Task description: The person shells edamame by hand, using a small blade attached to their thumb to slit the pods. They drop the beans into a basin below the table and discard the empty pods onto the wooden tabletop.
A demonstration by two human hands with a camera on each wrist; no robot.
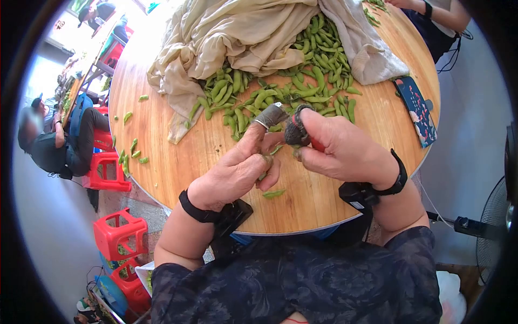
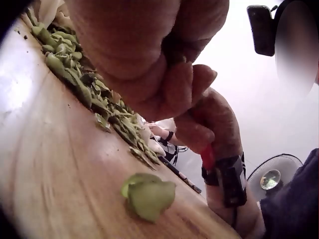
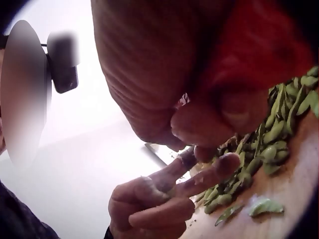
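Close together over the near half of a round wooden surface (image 1: 172, 167), two hands among green pods. In the left hand (image 1: 248, 164), a small green piece (image 3: 154, 190), held between thumb and curled fingers; whether pod or bean, impossible to tell. Around one outstretched finger of that hand, a dark wrapping (image 1: 272, 114). Clamped on a red thing (image 1: 317, 144), largely hidden in the grip, the right hand (image 1: 342, 143), with a dark cover (image 1: 295, 129) over a finger. Probably decisive for the coming move: the green piece just left of the right hand and slightly toward the near edge, long axis masked by fingers. Lying between the hands and the near edge, closer to the left hand, a loose pod (image 1: 274, 193), long axis roughly left to right. Beyond the fingertips, toward the far edge, a heap of pods (image 1: 324, 48), partly beneath a beige cloth (image 1: 226, 32). Scattered by the left edge, stray pods (image 1: 134, 145); at the right edge, a dark flowered case (image 1: 415, 110).
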